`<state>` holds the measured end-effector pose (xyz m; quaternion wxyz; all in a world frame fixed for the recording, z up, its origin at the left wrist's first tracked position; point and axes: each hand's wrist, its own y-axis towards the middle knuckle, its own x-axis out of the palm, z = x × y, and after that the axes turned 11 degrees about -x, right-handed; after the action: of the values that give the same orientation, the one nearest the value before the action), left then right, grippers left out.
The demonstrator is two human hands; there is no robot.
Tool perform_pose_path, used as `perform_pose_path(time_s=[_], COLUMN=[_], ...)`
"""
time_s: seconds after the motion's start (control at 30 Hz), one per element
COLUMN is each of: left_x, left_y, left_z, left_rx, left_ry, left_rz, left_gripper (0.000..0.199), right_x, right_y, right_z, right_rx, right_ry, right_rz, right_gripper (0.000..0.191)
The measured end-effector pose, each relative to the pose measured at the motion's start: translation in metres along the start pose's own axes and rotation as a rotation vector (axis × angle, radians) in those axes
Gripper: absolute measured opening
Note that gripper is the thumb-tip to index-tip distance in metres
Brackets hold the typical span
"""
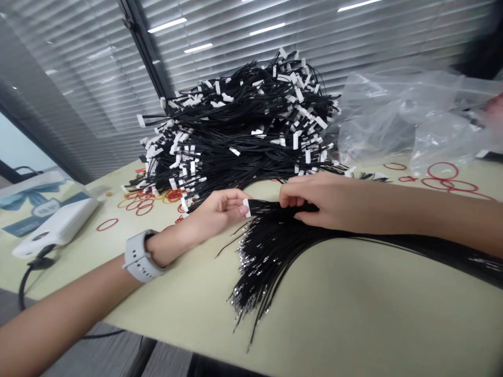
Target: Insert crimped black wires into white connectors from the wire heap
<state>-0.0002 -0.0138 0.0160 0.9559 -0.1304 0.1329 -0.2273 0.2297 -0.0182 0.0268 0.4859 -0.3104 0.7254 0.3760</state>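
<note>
Between thumb and fingers, my left hand (226,208) grips a small white connector (247,208) with black wires running from it to the right. My right hand (310,199) has its fingers curled over black wires just right of the connector; exactly which strands it pinches is hidden. Below both hands a thick bundle of black wires (271,251) lies on the table, its bare ends with tiny metal terminals fanned toward the front left. The bundle runs under my right forearm to the right edge. Behind my hands rises a large pile of black cables with white connectors (251,125).
Red rubber bands (442,178) lie at the right and more bands (143,201) at the left. Clear plastic bags (393,118) stand at the back right. A white device (57,228) with a black cable sits at the far left beside a printed box (39,196). Window blinds are behind.
</note>
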Motion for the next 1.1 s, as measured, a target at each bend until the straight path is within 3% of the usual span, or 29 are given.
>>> perform_pose_path(time_s=[0.43, 0.63, 0.87, 1.1], left_x=[-0.003, -0.002, -0.004, -0.003], left_y=[0.001, 0.002, 0.004, 0.002], left_z=[-0.004, -0.004, -0.007, -0.004], left_rx=[-0.004, -0.025, -0.024, -0.06], left_ry=[-0.033, -0.044, -0.041, -0.067], left_rz=[-0.041, -0.022, -0.027, 0.023], left_gripper=[0.006, 0.008, 0.007, 0.005], right_x=[0.0, 0.0, 0.014, 0.022], right_y=[0.005, 0.006, 0.013, 0.014], right_z=[-0.008, -0.01, -0.017, -0.012], right_rx=[-0.021, -0.056, 0.156, 0.235], right_ry=[-0.008, 0.115, 0.262, 0.217], right_rz=[-0.2, -0.06, 0.056, 0.183], right_gripper=[0.017, 0.016, 0.015, 0.018])
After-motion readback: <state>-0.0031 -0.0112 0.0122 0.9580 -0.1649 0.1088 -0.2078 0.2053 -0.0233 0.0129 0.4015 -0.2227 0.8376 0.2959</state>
